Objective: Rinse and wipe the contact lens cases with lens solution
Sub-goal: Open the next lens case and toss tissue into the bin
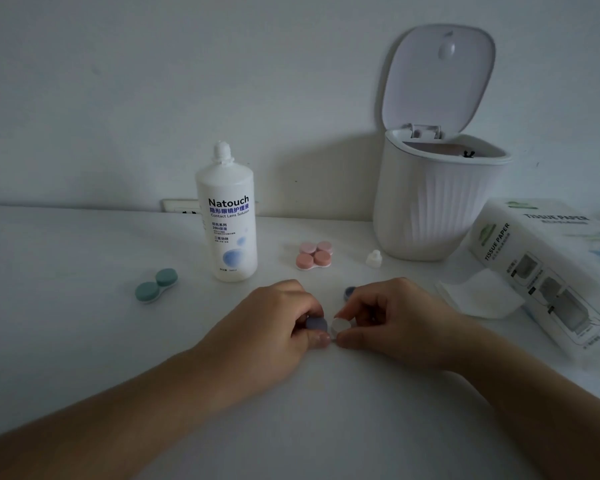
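A lens case lies between my hands on the white table (84,341). My left hand (274,323) pinches its side with the grey-blue cap (316,323). My right hand (392,320) pinches the uncapped white well (340,325). A loose grey-blue cap (350,292) lies just behind my right hand. The open lens solution bottle (227,220) stands upright behind my left hand. Its small white cap (374,258) sits to the right. A green lens case (156,285) lies at the left. Two pink lens cases (314,255) rest beside the bottle.
A white ribbed bin (433,209) with its lid raised stands at the back right against the wall. A tissue paper pack (541,268) lies at the right with a sheet (478,294) pulled out. A wall socket (181,205) sits behind the bottle.
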